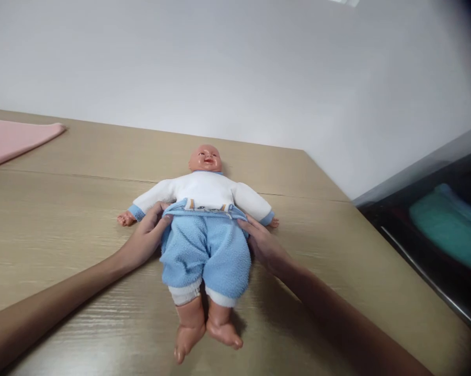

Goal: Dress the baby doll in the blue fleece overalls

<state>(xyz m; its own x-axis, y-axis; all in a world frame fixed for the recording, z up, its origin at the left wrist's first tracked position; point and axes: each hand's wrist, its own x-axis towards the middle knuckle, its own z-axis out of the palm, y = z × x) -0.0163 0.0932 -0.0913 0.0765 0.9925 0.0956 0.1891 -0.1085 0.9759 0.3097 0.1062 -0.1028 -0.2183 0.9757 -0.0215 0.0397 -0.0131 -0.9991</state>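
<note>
A baby doll (pixel 206 190) lies on its back on the wooden table, head away from me and bare feet toward me. It wears a white top with blue cuffs and light blue fleece trousers (pixel 225 256) with white leg ends. At the left side of the waist, my left hand (pixel 151 230) is closed on the blue garment, thumb in front. My right hand (pixel 256 235) grips the waist edge on the opposite side, its fingers partly hidden behind the cloth. Between both hands the waistband is folded, showing a printed patch.
The wooden table (pixel 82 219) runs back to a pale wall. Pink cloth (pixel 15 140) lies at the far left. Beyond the table's right edge stands a dark, glossy surface with a blurred green item (pixel 447 227) on it.
</note>
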